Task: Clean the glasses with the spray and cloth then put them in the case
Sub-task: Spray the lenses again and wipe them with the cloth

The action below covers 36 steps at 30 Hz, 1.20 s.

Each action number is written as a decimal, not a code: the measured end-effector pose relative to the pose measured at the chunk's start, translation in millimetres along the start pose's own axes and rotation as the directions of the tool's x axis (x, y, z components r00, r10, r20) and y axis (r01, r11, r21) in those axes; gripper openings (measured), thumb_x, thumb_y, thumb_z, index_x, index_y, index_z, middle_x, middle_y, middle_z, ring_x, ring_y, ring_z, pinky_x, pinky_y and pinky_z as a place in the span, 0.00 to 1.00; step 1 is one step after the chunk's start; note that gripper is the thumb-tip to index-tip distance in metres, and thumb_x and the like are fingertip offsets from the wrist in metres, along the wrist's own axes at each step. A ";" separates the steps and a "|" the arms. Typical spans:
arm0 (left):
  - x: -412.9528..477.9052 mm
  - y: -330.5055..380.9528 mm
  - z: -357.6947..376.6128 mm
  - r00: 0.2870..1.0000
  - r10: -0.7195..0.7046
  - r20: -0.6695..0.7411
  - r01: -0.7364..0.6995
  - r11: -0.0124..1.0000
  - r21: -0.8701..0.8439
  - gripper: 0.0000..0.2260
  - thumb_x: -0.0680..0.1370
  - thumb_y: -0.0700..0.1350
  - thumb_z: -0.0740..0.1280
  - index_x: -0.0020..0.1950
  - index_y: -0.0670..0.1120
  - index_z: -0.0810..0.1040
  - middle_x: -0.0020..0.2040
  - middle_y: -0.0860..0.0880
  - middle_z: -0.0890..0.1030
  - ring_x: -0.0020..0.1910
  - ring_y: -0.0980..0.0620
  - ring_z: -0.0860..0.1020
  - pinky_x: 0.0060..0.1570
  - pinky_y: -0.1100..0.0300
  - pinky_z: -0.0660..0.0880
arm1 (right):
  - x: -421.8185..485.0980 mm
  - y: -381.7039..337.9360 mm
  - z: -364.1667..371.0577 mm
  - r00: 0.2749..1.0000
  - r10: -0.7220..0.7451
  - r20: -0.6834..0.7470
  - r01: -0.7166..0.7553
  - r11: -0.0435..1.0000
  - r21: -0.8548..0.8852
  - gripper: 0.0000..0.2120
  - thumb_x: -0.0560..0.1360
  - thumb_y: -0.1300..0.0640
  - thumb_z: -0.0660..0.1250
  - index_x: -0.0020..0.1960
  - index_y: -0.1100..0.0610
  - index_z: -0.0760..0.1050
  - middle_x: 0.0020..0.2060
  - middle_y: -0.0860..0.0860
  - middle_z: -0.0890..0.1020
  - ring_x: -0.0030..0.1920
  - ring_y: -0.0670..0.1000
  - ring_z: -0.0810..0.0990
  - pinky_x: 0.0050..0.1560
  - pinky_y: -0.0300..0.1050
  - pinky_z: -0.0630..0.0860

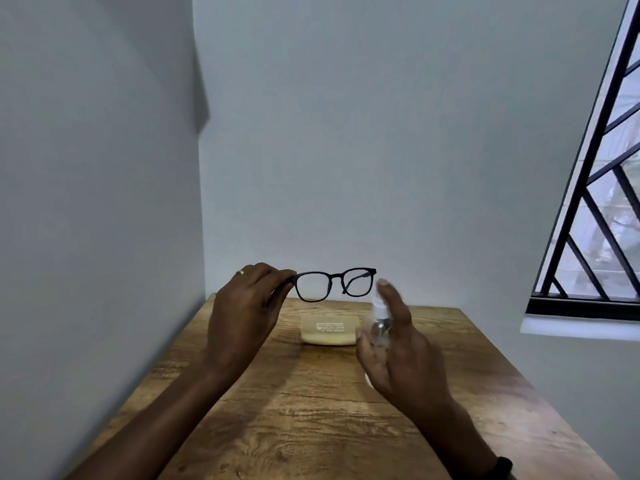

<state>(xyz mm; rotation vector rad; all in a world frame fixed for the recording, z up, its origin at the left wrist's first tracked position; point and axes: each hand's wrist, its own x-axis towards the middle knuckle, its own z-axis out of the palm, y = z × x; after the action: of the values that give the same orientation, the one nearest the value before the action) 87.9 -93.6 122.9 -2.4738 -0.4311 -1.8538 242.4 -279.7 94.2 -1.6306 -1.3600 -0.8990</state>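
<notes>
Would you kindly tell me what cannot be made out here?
Head view:
The case bears white print too small and blurred to read.
The spray bottle has its lower body hidden by the right hand.
The glasses have one temple hidden inside the left hand.
The cloth is not identifiable, perhaps behind a hand.

A plain room, likely in a home: bare pale walls [346,133] meet in a corner behind a wooden tabletop [311,410], beside a window [602,220] with black metal bars.
</notes>
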 end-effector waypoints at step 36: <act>1.5 14.5 -7.6 1.000 0.003 -0.010 -0.003 0.999 -0.053 0.10 0.80 0.50 0.69 0.54 0.47 0.86 0.44 0.53 0.84 0.39 0.54 0.79 0.40 0.60 0.76 | -6.3 4.8 -12.3 0.993 0.103 0.058 -0.102 0.994 -0.029 0.32 0.77 0.42 0.62 0.77 0.47 0.56 0.32 0.42 0.78 0.26 0.42 0.75 0.27 0.30 0.65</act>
<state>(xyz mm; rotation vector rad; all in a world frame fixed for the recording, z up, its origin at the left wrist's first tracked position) 84.4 -108.6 128.8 -2.4966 -0.3824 -1.8998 245.8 -293.8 93.0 -1.7427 -1.2965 -0.8167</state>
